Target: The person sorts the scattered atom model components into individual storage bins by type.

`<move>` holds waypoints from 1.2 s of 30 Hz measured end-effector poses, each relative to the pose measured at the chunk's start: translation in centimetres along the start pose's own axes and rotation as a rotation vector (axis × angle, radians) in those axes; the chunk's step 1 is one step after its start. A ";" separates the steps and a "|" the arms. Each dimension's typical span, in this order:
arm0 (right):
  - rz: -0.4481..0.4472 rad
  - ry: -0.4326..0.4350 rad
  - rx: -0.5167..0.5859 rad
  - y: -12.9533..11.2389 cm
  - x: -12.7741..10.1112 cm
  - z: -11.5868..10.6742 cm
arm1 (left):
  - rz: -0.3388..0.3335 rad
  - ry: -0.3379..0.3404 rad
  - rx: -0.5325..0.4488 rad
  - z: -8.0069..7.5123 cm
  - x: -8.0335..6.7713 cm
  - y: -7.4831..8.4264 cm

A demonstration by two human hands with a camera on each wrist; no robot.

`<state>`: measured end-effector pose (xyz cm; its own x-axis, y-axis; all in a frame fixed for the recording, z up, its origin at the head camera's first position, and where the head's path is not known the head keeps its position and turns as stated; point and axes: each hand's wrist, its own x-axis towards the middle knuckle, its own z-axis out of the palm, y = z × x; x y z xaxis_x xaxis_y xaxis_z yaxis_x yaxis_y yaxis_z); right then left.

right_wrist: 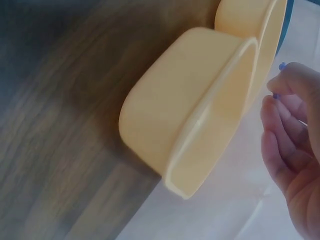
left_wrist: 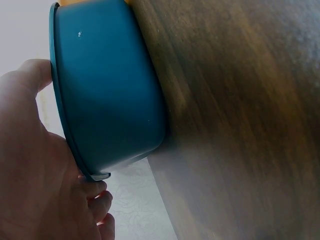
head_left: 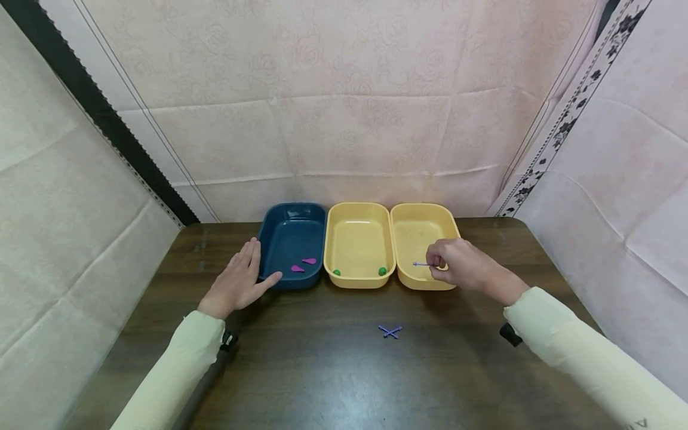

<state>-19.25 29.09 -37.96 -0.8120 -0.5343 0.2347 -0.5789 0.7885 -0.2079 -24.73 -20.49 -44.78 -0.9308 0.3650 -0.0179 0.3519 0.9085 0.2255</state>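
My right hand (head_left: 457, 261) pinches a thin purple stick (head_left: 421, 264) between thumb and fingers, above the right yellow tub (head_left: 402, 239). In the right wrist view the stick (right_wrist: 276, 95) is mostly covered by the fingertips. My left hand (head_left: 236, 280) rests at the left rim of the blue tub (head_left: 290, 285), fingers straight and thumb by the front corner. Two magenta teardrop-shaped pieces (head_left: 297, 269) lie inside that tub. On the table in front, purple sticks (head_left: 390, 331) lie crossed.
Between the blue tub and the right one stands another yellow tub (head_left: 359, 282), with two small green pieces (head_left: 382, 271) near its front. All three tubs stand side by side at the back of the brown wooden table (head_left: 301, 370). A pale cloth (head_left: 349, 137) hangs behind them.
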 end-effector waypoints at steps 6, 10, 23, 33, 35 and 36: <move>0.043 -0.001 0.004 1.4 0.6 0.1 | -0.004 -0.004 0.002 -0.1 -0.1 0.1; 0.066 -0.009 0.011 2.2 1.0 0.2 | -0.005 -0.005 0.005 -0.1 -0.1 0.1; 0.108 0.000 0.010 3.4 1.4 0.6 | -0.005 -0.001 0.000 0.0 -0.1 0.2; -0.002 -0.030 0.053 1.3 1.4 0.1 | 0.005 0.015 -0.009 0.0 0.0 0.3; -0.050 -0.033 0.059 0.5 1.4 0.1 | 0.005 0.016 -0.009 0.0 0.0 0.3; -0.076 -0.033 0.060 0.1 1.4 0.2 | 0.003 0.014 -0.008 0.0 0.0 0.2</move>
<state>-20.50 28.37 -37.85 -0.7673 -0.6023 0.2202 -0.6412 0.7264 -0.2474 -24.62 -20.27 -44.73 -0.9311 0.3647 -0.0036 0.3539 0.9057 0.2332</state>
